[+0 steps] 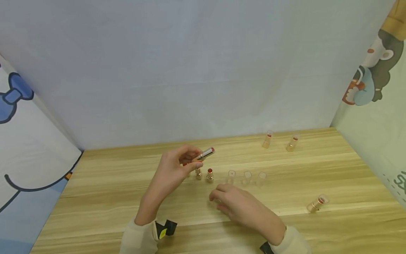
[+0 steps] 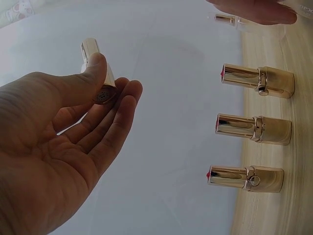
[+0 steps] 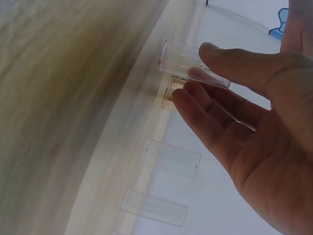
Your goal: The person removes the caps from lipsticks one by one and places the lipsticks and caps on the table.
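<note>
My left hand (image 1: pixel 194 159) is raised over the wooden table (image 1: pixel 111 183) and pinches a gold lipstick (image 1: pixel 207 153) between thumb and fingers (image 2: pixel 122 98); the tube (image 2: pixel 95 58) points up and away. Below it stand three uncapped gold lipsticks (image 2: pixel 257 81) (image 2: pixel 254 128) (image 2: pixel 247 177) in a row. My right hand (image 1: pixel 217 200) is low over the table just in front of that row. In the right wrist view its thumb and forefinger pinch a clear plastic cap (image 3: pixel 188 61). Two more clear caps (image 3: pixel 171 159) (image 3: pixel 155 208) stand beside it.
Three clear caps (image 1: pixel 231 176) (image 1: pixel 247 177) (image 1: pixel 262 177) stand in a line right of the lipsticks. Two capped lipsticks (image 1: pixel 267 139) (image 1: pixel 293 142) stand at the back right, and another (image 1: pixel 317 203) lies on its side at the right. Cloth walls (image 1: pixel 190 70) enclose the table.
</note>
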Demonstrator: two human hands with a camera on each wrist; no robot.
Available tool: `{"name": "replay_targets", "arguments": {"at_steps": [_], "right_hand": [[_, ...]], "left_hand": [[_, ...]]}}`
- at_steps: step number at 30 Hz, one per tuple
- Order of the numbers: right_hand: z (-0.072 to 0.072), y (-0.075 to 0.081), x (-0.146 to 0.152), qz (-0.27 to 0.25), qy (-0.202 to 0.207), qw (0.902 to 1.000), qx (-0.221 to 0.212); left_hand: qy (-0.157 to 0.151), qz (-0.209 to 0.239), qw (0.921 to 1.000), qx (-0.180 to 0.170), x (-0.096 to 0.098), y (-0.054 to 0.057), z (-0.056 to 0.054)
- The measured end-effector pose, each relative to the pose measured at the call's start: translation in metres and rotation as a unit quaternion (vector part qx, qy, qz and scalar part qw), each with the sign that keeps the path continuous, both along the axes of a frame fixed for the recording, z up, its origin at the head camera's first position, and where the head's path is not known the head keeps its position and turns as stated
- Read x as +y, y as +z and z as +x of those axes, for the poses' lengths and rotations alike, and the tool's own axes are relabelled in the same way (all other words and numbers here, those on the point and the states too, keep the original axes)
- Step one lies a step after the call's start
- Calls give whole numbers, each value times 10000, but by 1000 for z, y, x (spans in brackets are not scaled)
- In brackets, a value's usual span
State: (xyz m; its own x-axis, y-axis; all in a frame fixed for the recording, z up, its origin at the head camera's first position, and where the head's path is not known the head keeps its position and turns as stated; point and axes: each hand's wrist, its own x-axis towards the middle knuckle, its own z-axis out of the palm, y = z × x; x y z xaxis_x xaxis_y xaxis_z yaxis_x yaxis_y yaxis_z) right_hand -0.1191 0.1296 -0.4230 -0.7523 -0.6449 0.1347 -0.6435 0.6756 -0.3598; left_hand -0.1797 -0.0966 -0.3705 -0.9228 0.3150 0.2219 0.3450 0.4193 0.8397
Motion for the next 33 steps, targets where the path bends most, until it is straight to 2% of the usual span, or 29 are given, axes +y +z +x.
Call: {"name": "replay_targets", "arguments": {"at_steps": [5, 13, 18, 23, 28, 33], "right_hand": [[-1, 6, 4, 112, -62, 9999, -22], [-1, 21, 16, 54, -44, 9997, 227], [-1, 34, 26, 151, -380, 9992, -33], [1, 47, 43, 303, -691, 9972, 8], [9, 48, 67, 240, -1018, 9943, 215], [23, 41, 93, 221, -1292, 9898, 559]], "left_hand": [[12, -17, 10000, -22, 0, 0, 0], [11, -64, 10000, -3, 1, -1, -1], [25, -49, 9999, -97, 1, 0, 0], [157, 48, 9997, -189, 1, 0, 8], [212, -29, 9997, -126, 6, -1, 16], [225, 35, 9997, -102, 9, -2, 22]]}}
